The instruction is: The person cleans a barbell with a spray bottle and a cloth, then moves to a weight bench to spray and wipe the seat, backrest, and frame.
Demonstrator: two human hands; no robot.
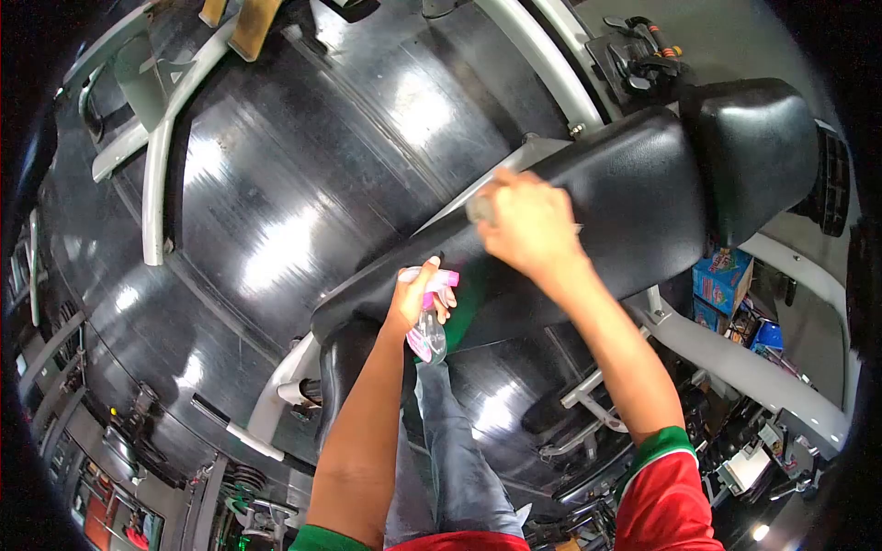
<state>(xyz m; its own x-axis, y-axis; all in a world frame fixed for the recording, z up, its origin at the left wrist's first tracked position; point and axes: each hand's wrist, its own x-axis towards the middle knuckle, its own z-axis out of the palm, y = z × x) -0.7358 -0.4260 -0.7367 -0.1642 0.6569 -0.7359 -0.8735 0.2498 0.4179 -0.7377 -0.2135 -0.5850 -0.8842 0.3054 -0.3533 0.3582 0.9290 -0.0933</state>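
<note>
**Item 1, left hand** (411,298): lower centre of the frame. My fingers are closed around the neck of a spray bottle (428,332) with a clear body and a pink trigger head. I hold it just off the near edge of the bench pad, nozzle end uppermost.

**Item 2, right hand** (531,228): centre of the frame, palm down on the bench pad (634,184). My fingers are curled over what looks like a grey cloth (480,209). It is blurred, so I cannot be sure of the material.

**Item 3, bench pad:** long, black and padded, running diagonally from lower centre to upper right. A separate black cushion (753,147) butts against its far end.

**Item 4, surroundings:**
- Glossy black rubber floor (303,184).
- Grey steel frame (156,174) at upper left.
- Coloured boxes (721,280) at right, under the pad.
- My jeans leg (459,450) at lower centre.

**Risks, as I judge them:**
- The bottle hangs from a few fingers, so a loosened grip would drop it onto the floor or my leg.
- Spray landing on the shiny floor could make it slippery.
- The cloth could slide out from under my palm at the pad's edge.
</note>
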